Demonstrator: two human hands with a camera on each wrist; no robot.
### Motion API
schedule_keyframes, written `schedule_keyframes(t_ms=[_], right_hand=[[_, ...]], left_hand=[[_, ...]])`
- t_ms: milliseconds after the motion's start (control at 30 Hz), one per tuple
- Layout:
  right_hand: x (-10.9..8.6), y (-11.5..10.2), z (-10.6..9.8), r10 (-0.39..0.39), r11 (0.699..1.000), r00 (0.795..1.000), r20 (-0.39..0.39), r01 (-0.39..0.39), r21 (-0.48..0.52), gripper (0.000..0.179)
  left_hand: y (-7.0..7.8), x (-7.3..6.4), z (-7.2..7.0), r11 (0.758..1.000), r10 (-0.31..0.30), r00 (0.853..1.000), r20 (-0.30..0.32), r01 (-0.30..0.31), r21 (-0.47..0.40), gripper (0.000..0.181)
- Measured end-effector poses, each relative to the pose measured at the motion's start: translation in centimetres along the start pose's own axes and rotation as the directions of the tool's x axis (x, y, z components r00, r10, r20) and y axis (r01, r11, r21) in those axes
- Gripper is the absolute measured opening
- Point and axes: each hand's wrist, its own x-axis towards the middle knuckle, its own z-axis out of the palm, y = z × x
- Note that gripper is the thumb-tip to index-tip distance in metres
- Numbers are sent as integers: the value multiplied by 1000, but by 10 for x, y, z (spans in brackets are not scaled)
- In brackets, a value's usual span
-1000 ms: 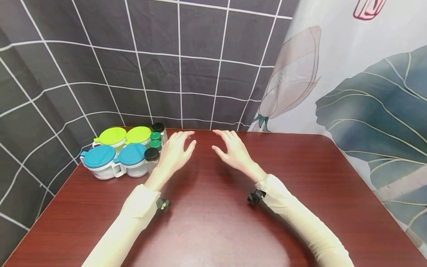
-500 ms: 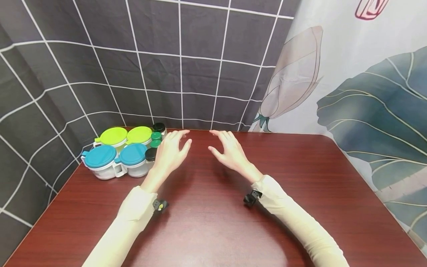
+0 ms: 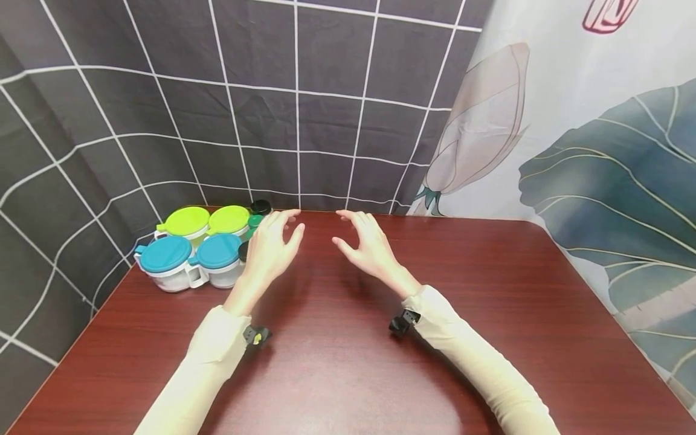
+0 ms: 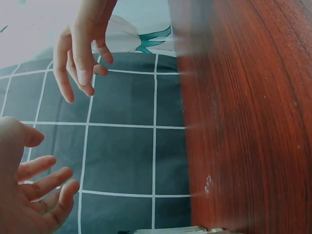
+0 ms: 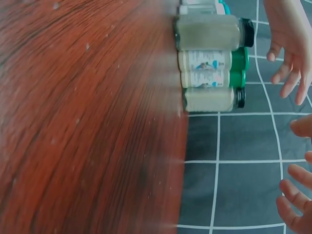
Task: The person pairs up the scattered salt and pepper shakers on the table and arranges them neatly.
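My left hand (image 3: pixel 270 249) hovers over the table with fingers spread and thumb apart, holding nothing. It partly covers a cluster of small jars beside it in the head view. Across from it, my right hand (image 3: pixel 371 246) is held in the air in much the same pose, its palm turned inward and nothing in its grasp. Sideways in the right wrist view appear a black-capped jar (image 5: pixel 209 33), two green-capped bottles (image 5: pixel 204 61) and another black-capped jar (image 5: pixel 209 99). Nearest the left forearm are two pots with blue lids (image 3: pixel 219 251).
Two pots with lime-green lids (image 3: pixel 187 221) stand behind the blue-lidded ones at the back left of the reddish-brown table (image 3: pixel 337 362). A dark gridded curtain (image 3: pixel 326 121) hangs along the far edge, and a white floral curtain (image 3: pixel 489 181) on the right.
Both hands have drifted a little to the left, keeping their poses. My left hand now overlaps more of the small jars in the head view. The pots have stayed in place.
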Motion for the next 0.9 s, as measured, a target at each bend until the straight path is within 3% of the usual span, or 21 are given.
schedule_keyframes(t_ms=[433,900], right_hand=[[4,-10,8,6,1000,1000,1,-6,27,53],[9,-17,14,7,998,1000,10,-7,65,55]], left_hand=[[-3,-2,-10,997,-59,998,-11,59,-43,36],[-8,-4,-20,995,-68,996,-49,64,-83,33]])
